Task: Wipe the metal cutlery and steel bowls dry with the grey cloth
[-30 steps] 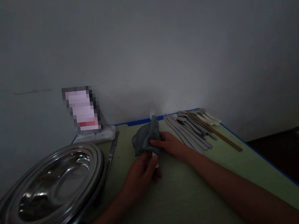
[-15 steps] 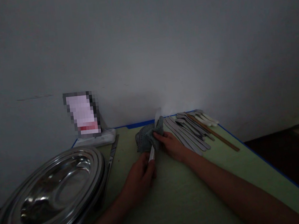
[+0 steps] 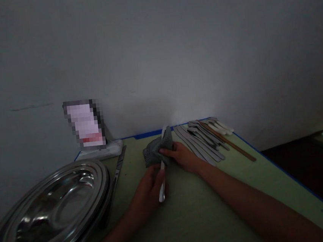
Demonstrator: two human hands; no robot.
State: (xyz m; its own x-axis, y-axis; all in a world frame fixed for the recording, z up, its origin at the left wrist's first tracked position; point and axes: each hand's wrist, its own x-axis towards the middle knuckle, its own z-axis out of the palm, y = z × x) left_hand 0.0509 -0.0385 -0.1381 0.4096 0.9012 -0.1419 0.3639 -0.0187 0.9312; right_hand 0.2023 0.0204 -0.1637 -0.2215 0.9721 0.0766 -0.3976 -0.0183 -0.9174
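Fingers (image 3: 166,152) closed: cloth (image 3: 151,149) in right hand (image 3: 185,159), utensil (image 3: 162,165) in left hand (image 3: 145,189); handle (image 3: 162,194) newly bared, cloth brought nearer tip (image 3: 164,129), toward counter's far edge (image 3: 147,134).

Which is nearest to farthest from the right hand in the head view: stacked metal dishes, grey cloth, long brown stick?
1. Grey cloth: touching, held in the right hand.
2. Long brown stick: lying off to the right.
3. Stacked metal dishes: over at the left, farthest of the three.

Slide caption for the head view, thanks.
Left hand grips a knife, right hand holds gray cloth against it, cutlery alongside.
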